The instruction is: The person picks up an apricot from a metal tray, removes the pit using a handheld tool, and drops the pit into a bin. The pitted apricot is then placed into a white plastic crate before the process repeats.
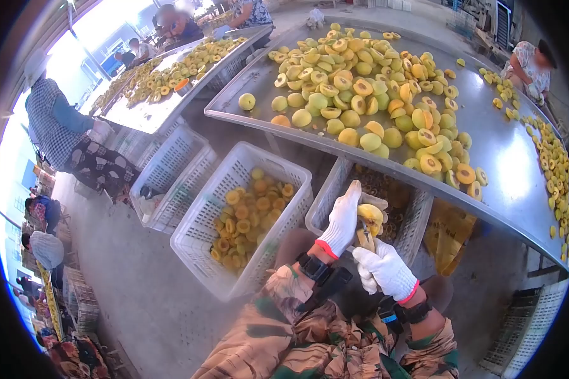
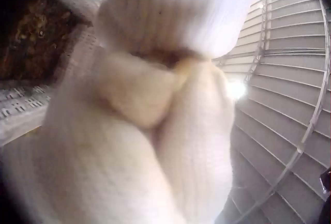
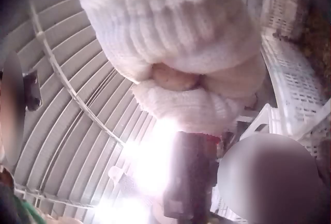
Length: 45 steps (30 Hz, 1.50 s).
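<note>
1. take the fruit in your hands as the hub of the dial. at 9 o'clock stands the white crate (image 1: pixel 275 165), with fruit halves (image 1: pixel 253 215) heaped inside; it looks like the place for finished pieces.
2. closer in, also toward 9 o'clock, your left grip (image 1: pixel 341 221) is grasping the yellow fruit (image 1: pixel 374 215) between thumb and fingers. the left wrist view shows mostly glove, so how firmly you have it i cannot tell.
3. at 7 o'clock the small tool (image 1: pixel 365 239) points up to the near side of the fruit. the step in hand seems to be working the stone out; whether the tip is in the flesh, i cannot tell.
4. between 5 and 6 o'clock your right grip (image 1: pixel 387 271) is clenched round the tool's handle. the next move probably calls for a steady left grip and a small twist of the tool, tip kept off your left glove.
5. toward 1 o'clock, just beyond the fruit, dark bits (image 1: pixel 393 192) that look like stones lie in the second crate (image 1: pixel 417 224); a freed stone would likely drop there, and the flesh go to 9 o'clock.
6. from 12 to 2 o'clock the metal worktop (image 1: pixel 506 158) carries the big fruit pile (image 1: pixel 360 88), your likely source for the next piece.
</note>
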Each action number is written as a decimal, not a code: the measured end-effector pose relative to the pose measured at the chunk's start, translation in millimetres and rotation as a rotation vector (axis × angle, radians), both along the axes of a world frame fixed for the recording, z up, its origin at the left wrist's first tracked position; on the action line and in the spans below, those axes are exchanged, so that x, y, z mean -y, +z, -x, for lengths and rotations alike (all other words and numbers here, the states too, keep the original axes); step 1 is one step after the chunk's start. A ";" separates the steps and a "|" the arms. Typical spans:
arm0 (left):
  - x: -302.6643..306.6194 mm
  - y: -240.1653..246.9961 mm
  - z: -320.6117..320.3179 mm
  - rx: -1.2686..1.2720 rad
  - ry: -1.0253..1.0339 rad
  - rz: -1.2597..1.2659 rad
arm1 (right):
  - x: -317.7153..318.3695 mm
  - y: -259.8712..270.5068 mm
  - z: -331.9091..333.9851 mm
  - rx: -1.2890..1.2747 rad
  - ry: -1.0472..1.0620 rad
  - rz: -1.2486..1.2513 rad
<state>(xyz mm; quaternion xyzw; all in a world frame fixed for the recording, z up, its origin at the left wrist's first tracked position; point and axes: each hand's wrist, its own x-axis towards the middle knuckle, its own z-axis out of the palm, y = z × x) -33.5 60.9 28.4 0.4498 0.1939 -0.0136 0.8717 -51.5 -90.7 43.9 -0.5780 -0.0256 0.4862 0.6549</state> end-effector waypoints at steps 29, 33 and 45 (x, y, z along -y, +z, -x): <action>-155.3 -20.7 51.6 -0.117 0.324 -0.144 | 34.9 -49.1 -50.8 -0.183 -0.261 -0.068; -159.9 24.8 34.1 -0.592 0.362 -1.961 | 41.8 -45.7 -55.5 -0.170 -0.282 -0.031; -50.6 0.0 -221.5 -0.018 -0.364 -1.746 | 50.1 -31.3 -57.3 0.055 -0.311 0.023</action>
